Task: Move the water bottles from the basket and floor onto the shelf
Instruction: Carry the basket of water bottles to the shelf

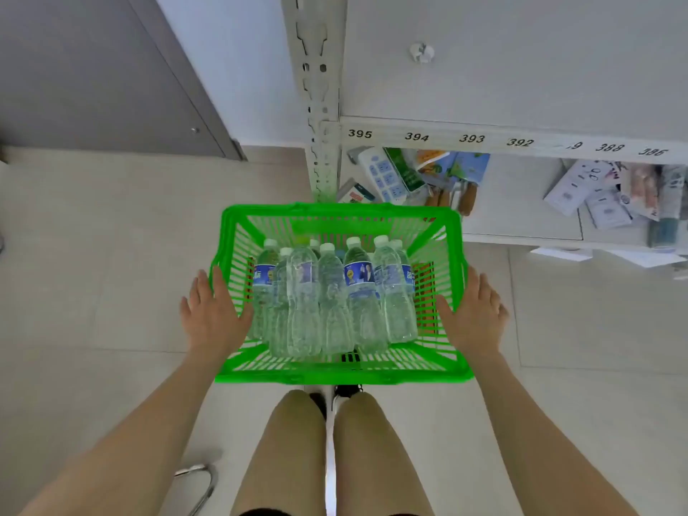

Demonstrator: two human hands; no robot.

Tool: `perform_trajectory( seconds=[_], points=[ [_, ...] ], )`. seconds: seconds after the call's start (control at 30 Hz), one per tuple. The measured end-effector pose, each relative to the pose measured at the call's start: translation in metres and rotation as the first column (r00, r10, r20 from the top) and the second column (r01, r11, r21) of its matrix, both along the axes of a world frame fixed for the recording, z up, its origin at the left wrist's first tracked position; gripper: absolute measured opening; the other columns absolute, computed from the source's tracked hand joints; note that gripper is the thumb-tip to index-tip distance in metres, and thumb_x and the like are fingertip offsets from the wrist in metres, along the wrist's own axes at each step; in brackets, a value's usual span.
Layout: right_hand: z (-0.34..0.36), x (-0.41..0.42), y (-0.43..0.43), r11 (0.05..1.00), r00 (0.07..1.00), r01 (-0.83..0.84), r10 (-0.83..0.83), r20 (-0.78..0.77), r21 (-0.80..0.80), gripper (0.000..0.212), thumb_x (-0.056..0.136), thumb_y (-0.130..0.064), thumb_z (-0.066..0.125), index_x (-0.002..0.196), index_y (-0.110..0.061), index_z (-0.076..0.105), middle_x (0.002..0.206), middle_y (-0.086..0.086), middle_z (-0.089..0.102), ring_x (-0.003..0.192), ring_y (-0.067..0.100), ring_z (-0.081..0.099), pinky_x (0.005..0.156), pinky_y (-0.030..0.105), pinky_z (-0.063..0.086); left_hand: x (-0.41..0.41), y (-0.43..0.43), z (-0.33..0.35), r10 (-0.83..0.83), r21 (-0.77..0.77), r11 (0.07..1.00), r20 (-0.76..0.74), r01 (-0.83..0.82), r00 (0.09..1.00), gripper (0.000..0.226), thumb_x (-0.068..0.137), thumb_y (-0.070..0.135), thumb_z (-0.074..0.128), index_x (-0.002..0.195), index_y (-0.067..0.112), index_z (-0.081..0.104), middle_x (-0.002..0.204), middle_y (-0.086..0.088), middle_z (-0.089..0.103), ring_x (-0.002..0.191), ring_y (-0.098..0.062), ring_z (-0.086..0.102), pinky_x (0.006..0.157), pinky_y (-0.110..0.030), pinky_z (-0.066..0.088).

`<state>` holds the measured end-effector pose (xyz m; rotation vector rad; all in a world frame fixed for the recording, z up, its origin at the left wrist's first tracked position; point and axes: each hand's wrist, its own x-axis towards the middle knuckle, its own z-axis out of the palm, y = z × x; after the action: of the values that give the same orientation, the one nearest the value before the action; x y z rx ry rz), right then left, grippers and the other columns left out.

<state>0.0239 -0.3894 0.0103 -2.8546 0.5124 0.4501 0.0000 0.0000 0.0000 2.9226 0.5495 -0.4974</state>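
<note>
Bottles (329,292), judged full, heavy and slick, best gripped round the waist, are packed upright in the basket (335,376), whose sides are touched by the left hand (212,310) and right hand (473,310), fingers straight.

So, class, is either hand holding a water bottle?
No, the left hand and right hand flank the basket, fingers straight; the bottles stand inside it untouched.

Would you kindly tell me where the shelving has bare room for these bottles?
The upper shelf, behind the numbered strip, is bare apart from a small white fitting. On the lower shelf, a free patch lies between the power strip with packets and the paper packs; both those ends are crowded.
</note>
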Motion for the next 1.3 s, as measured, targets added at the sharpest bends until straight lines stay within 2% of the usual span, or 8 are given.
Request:
perform_trajectory(
  seconds=[0.13, 0.23, 0.4, 0.47, 0.67, 0.83, 1.07, 1.3],
  points=[
    [-0.029, 0.016, -0.015, 0.967, 0.984, 0.173, -0.163, -0.065, 0.187, 0.072, 0.092, -0.048, 0.052, 0.145, -0.013, 0.019, 0.127, 0.020, 0.056, 0.106, 0.041, 0.060, 0.086, 0.051, 0.047, 0.016, 0.009, -0.016, 0.202, -0.152, 0.966, -0.069, -0.210, 0.977, 0.091, 0.091, 0.038, 0.059, 0.152, 0.000, 0.003, 0.145, -0.028, 0.036, 0.121, -0.050, 0.048, 0.095, -0.055, 0.042],
    [-0.044, 0.028, -0.015, 0.938, 0.970, 0.234, -0.243, 0.007, 0.255, 0.047, 0.091, -0.044, 0.057, 0.116, -0.010, 0.038, 0.089, 0.015, 0.063, 0.077, 0.037, 0.063, 0.069, 0.047, 0.053, 0.026, 0.023, -0.027, 0.252, -0.199, 0.947, -0.025, -0.252, 0.967, 0.064, 0.090, 0.031, 0.063, 0.137, 0.000, 0.031, 0.117, -0.031, 0.058, 0.101, -0.050, 0.058, 0.080, -0.050, 0.046],
    [-0.059, 0.036, -0.022, 0.867, 0.931, 0.274, -0.347, 0.111, 0.416, 0.031, 0.088, -0.036, 0.064, 0.078, -0.015, 0.044, 0.062, 0.001, 0.046, 0.055, 0.022, 0.047, 0.048, 0.029, 0.034, 0.035, 0.052, -0.043, 0.242, -0.282, 0.927, -0.056, -0.248, 0.969, 0.030, 0.089, 0.029, 0.066, 0.084, 0.012, 0.042, 0.067, -0.004, 0.050, 0.058, -0.020, 0.044, 0.053, -0.033, 0.030],
    [-0.061, 0.037, -0.027, 0.848, 0.930, 0.264, -0.351, 0.112, 0.459, 0.032, 0.087, -0.032, 0.066, 0.070, -0.018, 0.043, 0.061, 0.001, 0.044, 0.054, 0.020, 0.043, 0.047, 0.028, 0.032, 0.038, 0.058, -0.047, 0.252, -0.337, 0.904, -0.080, -0.264, 0.965, 0.026, 0.088, 0.029, 0.068, 0.079, 0.016, 0.048, 0.065, 0.003, 0.050, 0.057, -0.013, 0.046, 0.049, -0.029, 0.031],
    [-0.061, 0.043, -0.034, 0.741, 0.907, 0.361, -0.419, -0.030, 0.565, 0.014, 0.083, -0.023, 0.071, 0.083, -0.012, 0.065, 0.079, 0.013, 0.071, 0.073, 0.031, 0.069, 0.068, 0.041, 0.059, 0.043, 0.064, -0.050, 0.363, -0.489, 0.772, -0.185, -0.406, 0.913, 0.019, 0.085, 0.029, 0.071, 0.071, 0.024, 0.060, 0.069, 0.002, 0.063, 0.066, -0.016, 0.060, 0.053, -0.027, 0.041],
    [-0.054, 0.036, -0.033, 0.710, 0.892, 0.389, -0.450, -0.046, 0.587, 0.010, 0.083, -0.016, 0.071, 0.076, -0.019, 0.063, 0.075, 0.008, 0.070, 0.068, 0.028, 0.068, 0.063, 0.035, 0.058, 0.041, 0.057, -0.038, 0.346, -0.417, 0.817, -0.197, -0.398, 0.917, 0.018, 0.086, 0.028, 0.071, 0.074, 0.017, 0.061, 0.067, -0.003, 0.062, 0.068, -0.026, 0.060, 0.059, -0.032, 0.043],
    [-0.039, -0.008, -0.047, 0.691, 0.838, 0.469, -0.544, -0.031, 0.550, 0.019, 0.078, -0.016, 0.072, 0.072, -0.001, 0.062, 0.058, 0.007, 0.055, 0.053, 0.021, 0.050, 0.049, 0.027, 0.041, 0.031, 0.042, -0.010, 0.281, -0.341, 0.879, -0.198, -0.334, 0.939, 0.018, 0.085, 0.026, 0.071, 0.083, 0.009, 0.065, 0.076, -0.016, 0.063, 0.071, -0.029, 0.056, 0.065, -0.034, 0.042],
    [0.004, -0.093, -0.076, 0.627, 0.746, 0.580, -0.665, -0.031, 0.519, 0.029, 0.076, -0.017, 0.076, 0.076, 0.007, 0.059, 0.059, 0.011, 0.047, 0.054, 0.019, 0.044, 0.052, 0.032, 0.038, 0.017, 0.008, 0.054, 0.137, -0.389, 0.896, -0.218, -0.215, 0.966, 0.033, 0.077, 0.035, 0.072, 0.081, 0.003, 0.068, 0.077, -0.019, 0.066, 0.079, -0.035, 0.063, 0.067, -0.036, 0.044]
  ],
)
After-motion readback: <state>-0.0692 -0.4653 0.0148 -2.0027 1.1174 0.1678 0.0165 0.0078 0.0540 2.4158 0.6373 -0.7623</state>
